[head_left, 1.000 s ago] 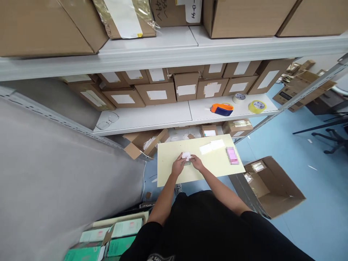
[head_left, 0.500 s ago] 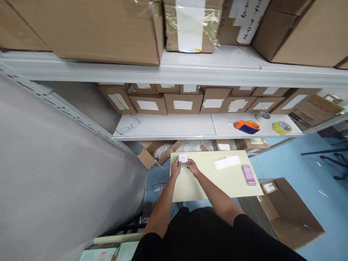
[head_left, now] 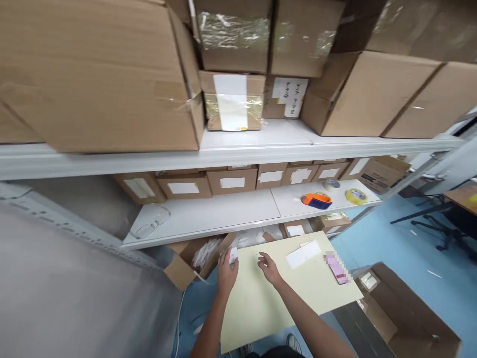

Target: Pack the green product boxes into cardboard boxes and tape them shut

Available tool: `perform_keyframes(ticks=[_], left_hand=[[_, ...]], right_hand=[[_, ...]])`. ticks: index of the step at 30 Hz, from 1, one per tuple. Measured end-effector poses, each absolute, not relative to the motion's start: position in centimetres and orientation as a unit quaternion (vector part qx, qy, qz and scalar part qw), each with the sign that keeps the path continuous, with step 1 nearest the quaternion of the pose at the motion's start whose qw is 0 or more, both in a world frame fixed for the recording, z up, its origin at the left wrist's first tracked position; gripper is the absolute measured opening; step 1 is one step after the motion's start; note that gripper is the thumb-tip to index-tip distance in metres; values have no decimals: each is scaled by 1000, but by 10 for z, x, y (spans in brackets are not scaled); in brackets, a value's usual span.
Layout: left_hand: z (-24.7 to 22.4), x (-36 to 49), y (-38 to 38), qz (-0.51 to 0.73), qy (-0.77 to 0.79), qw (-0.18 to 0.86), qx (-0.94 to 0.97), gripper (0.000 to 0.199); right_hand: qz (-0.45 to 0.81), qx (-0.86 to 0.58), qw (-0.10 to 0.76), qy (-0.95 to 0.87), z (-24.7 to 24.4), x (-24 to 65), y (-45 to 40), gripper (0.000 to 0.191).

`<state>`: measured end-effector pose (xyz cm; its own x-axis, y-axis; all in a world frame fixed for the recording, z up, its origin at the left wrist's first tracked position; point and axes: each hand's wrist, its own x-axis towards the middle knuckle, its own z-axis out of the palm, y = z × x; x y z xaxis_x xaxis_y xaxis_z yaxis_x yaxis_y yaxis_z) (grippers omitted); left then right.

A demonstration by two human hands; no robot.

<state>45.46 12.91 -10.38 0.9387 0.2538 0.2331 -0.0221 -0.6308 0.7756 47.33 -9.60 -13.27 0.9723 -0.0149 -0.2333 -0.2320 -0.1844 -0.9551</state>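
My left hand (head_left: 227,271) is closed round a small white packet (head_left: 233,255) at the far left corner of the pale yellow board (head_left: 261,298). My right hand (head_left: 269,267) hovers over the board to the right of it, fingers curved and apart, with nothing visible between them. White paper strips (head_left: 303,253) lie on the board beyond my right hand. A pink item (head_left: 337,268), partly pixelated, rests near the board's right edge.
Above the board, a white shelf (head_left: 223,214) bears glasses (head_left: 151,223), an orange and blue tape dispenser (head_left: 316,200) and a yellow tape roll (head_left: 357,196). An open carton (head_left: 182,271) of white items stands at left, a large open box (head_left: 406,303) at lower right.
My right hand has let go of the white packet and moved right. The packet stays in my left hand, now at the board's left edge. The view has tilted up and turned.
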Motion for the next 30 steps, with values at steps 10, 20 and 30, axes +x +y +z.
perform_keyframes(ticks=[10,20,30], left_hand=[[-55,473,-16,51,-52,504,861,52],[-27,455,-120,40,31,540,840,57],[-17,416,-134,69,113,534,835,57]], right_hand=[[-49,-771,630,85,-50,488,-274,50],[-152,-848,504,-61,33,616,-419,58],[-37,-950,273,-146,61,719,-425,50]])
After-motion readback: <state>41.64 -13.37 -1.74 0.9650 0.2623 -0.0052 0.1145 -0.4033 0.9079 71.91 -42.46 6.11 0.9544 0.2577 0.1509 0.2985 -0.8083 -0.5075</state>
